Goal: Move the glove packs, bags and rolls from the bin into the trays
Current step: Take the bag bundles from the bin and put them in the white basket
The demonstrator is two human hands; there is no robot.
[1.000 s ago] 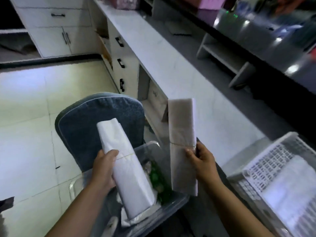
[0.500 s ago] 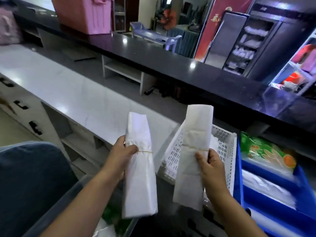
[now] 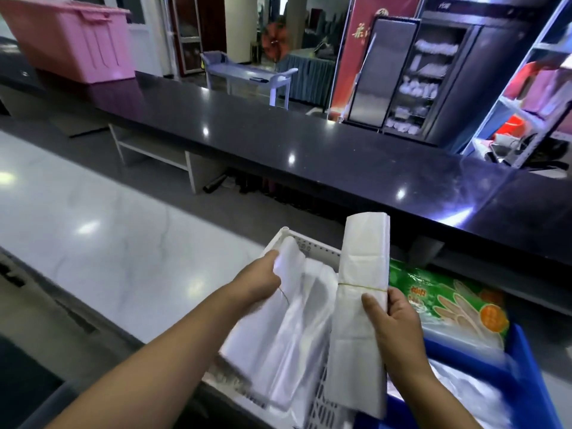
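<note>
My left hand (image 3: 259,281) grips a white bundle of bags (image 3: 278,342) bound with a rubber band, tilted and low over the white perforated tray (image 3: 309,244). My right hand (image 3: 391,323) holds a second, flatter white bag bundle (image 3: 360,305) upright, also banded, above the seam between the white tray and the blue tray (image 3: 526,360). A green glove pack (image 3: 445,301) lies in the blue tray beside clear plastic packs (image 3: 464,388). The bin is out of view.
A white marble counter (image 3: 108,243) stretches to the left. A raised black counter (image 3: 309,147) runs behind the trays, with a pink crate (image 3: 71,35) on its far left end. Shelving and a cabinet stand at the back right.
The view swung right from the bin to the trays. My left hand has lowered and tilted its bundle into the white tray; my right hand stays up with its bundle upright.
</note>
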